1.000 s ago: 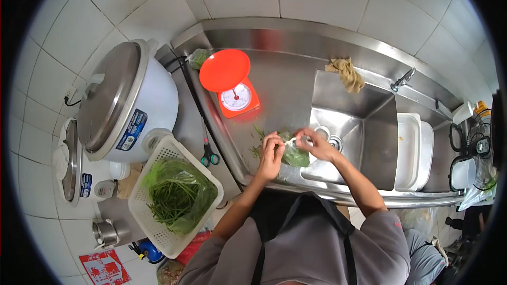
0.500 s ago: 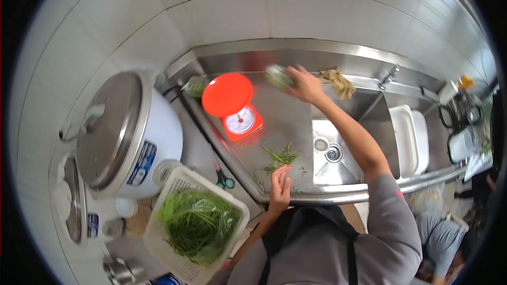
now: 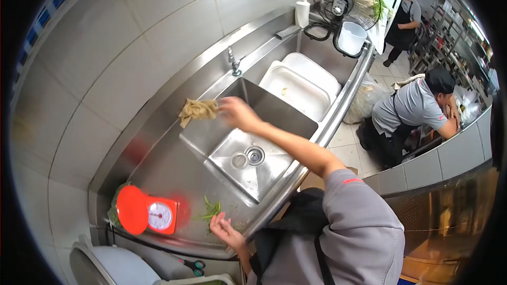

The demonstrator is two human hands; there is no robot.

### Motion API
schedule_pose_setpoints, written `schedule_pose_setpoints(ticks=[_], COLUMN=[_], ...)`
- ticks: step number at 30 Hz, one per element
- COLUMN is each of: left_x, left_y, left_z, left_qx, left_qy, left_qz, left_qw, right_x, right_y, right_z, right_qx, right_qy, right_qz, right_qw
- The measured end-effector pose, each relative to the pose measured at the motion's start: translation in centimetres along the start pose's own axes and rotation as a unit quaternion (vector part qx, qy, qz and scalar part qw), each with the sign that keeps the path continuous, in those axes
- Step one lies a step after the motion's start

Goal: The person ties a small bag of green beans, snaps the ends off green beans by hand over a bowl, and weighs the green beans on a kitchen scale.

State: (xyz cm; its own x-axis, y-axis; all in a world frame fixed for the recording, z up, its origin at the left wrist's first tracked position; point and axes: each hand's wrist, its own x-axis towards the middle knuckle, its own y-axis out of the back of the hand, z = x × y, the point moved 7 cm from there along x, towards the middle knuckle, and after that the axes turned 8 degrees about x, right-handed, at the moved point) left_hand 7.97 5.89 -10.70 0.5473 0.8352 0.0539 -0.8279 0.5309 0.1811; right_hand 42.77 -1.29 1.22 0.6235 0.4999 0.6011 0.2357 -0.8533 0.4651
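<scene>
My right hand (image 3: 238, 114) is at the near end of a crumpled brown cloth (image 3: 197, 112) on the sink's back edge. Its fingers are smeared by motion, and whether they grip the cloth is unclear. My left hand (image 3: 227, 230), palm partly up and fingers apart, is beside loose green stems (image 3: 212, 208) on the steel counter (image 3: 182, 173) and holds nothing. An orange scale (image 3: 160, 214) with a round pan (image 3: 132, 209) stands at the counter's left end. Part of a green bag (image 3: 112, 214) shows behind the pan.
The sink basin (image 3: 252, 171) has a faucet (image 3: 234, 63) behind it. White trays (image 3: 296, 94) lie in the farther basin, with a fan (image 3: 340, 5) beyond. Scissors (image 3: 196, 266) lie at the lower left. Two other people (image 3: 404, 111) (image 3: 405, 24) are at the right.
The view has swung to the right. My right hand has moved from the bag of greens to beside the cloth, and the bag is no longer visible in it. My left hand remains near the stems.
</scene>
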Motion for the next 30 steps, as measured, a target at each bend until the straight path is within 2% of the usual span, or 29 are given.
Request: schedule_pose_setpoints(ticks=[1,2,3,5,7,8,9,10,11,12,13,15,16,17,18,19,20,21,22,23,24,25,26,28,29,30], left_x=[0.4,0.8,0.8,0.6,0.8,1.3,1.2,1.1,0.4,0.1,-0.5,-1.6,-2.0,-2.6,-3.5,-4.2,-4.8,-5.3,-5.9,-5.1,-5.1,-4.9,-4.6,-3.8,-3.4,-2.8], left_y=[-0.1,-0.3,-0.3,-0.8,-1.2,-0.6,0.0,0.2,0.2,-0.6,-0.9,-1.5,-1.3,-2.2,-1.6,-1.4,-1.1,-1.0,-0.8,-0.6,-0.6,-0.8,-1.0,-1.4,-1.8,-1.8], left_z=[-0.2,-0.6,-0.9,-0.6,-1.1,-2.4,-3.3,-2.6,-0.8,1.6,2.6,4.3,4.9,6.9,6.1,6.1,5.5,5.2,4.5,3.5,2.8,2.1,1.0,-0.5,-1.5,-2.5], left_qx=[0.022,0.050,0.077,0.143,0.143,0.217,0.179,0.253,0.300,0.344,0.400,0.410,0.388,0.415,0.416,0.426,0.467,0.504,0.489,0.472,0.454,0.433,0.413,0.435,0.443,0.440], left_qy=[-0.012,-0.018,-0.023,-0.049,0.004,-0.080,-0.044,-0.076,-0.060,-0.038,-0.013,-0.022,0.017,0.054,0.044,0.049,0.068,0.084,0.127,0.170,0.186,0.200,0.212,0.278,0.311,0.313], left_qz=[-0.005,-0.006,-0.004,0.019,0.045,0.067,0.111,0.131,0.169,0.213,0.223,0.218,0.232,0.247,0.264,0.268,0.263,0.252,0.246,0.227,0.218,0.206,0.191,0.200,0.206,0.227], left_qw=[1.000,0.999,0.997,0.988,0.989,0.971,0.977,0.956,0.937,0.914,0.889,0.885,0.892,0.874,0.869,0.863,0.841,0.822,0.827,0.835,0.844,0.854,0.865,0.833,0.816,0.811], right_x=[-1.3,-3.0,-5.5,-7.8,-8.9,-8.1,-7.5,-6.0,-6.0,-5.8,-6.5,-7.5,-8.3,-8.0,-8.8,-8.7,-7.7,-7.9,-7.4,-6.7,-6.4,-8.3,-5.1,-2.5,-1.7,-0.6], right_y=[4.3,8.4,13.0,22.0,30.1,34.4,38.7,42.4,45.9,50.0,53.9,60.4,63.9,64.7,67.0,66.9,66.2,66.7,67.3,67.6,67.9,72.1,66.5,60.7,57.7,56.1], right_z=[4.9,9.8,14.7,20.5,26.8,27.6,31.9,32.1,35.7,37.7,43.4,51.2,55.9,56.0,59.0,59.3,56.3,56.1,54.4,52.3,49.2,52.1,40.1,27.4,21.0,19.0], right_qx=[-0.033,-0.001,-0.049,-0.149,-0.241,-0.297,-0.413,-0.487,-0.598,-0.491,-0.646,-0.611,-0.582,-0.515,-0.546,-0.557,-0.515,-0.529,-0.489,-0.476,-0.460,-0.319,-0.500,-0.477,-0.471,-0.434], right_qy=[-0.043,-0.178,-0.220,-0.220,-0.138,-0.173,-0.200,-0.233,-0.252,-0.348,-0.197,-0.084,-0.167,-0.231,-0.205,-0.155,-0.158,-0.033,-0.098,-0.183,-0.233,-0.135,-0.267,-0.079,0.014,0.002], right_qz=[0.044,0.085,0.172,0.201,0.245,0.263,0.202,0.154,0.135,0.138,0.094,0.074,0.042,0.031,0.029,-0.109,-0.107,-0.122,-0.085,-0.082,-0.029,0.079,0.033,0.065,0.072,0.038], right_qw=[0.998,0.980,0.959,0.943,0.929,0.901,0.865,0.827,0.749,0.787,0.731,0.783,0.795,0.825,0.812,0.809,0.835,0.839,0.862,0.857,0.856,0.935,0.823,0.873,0.879,0.900])
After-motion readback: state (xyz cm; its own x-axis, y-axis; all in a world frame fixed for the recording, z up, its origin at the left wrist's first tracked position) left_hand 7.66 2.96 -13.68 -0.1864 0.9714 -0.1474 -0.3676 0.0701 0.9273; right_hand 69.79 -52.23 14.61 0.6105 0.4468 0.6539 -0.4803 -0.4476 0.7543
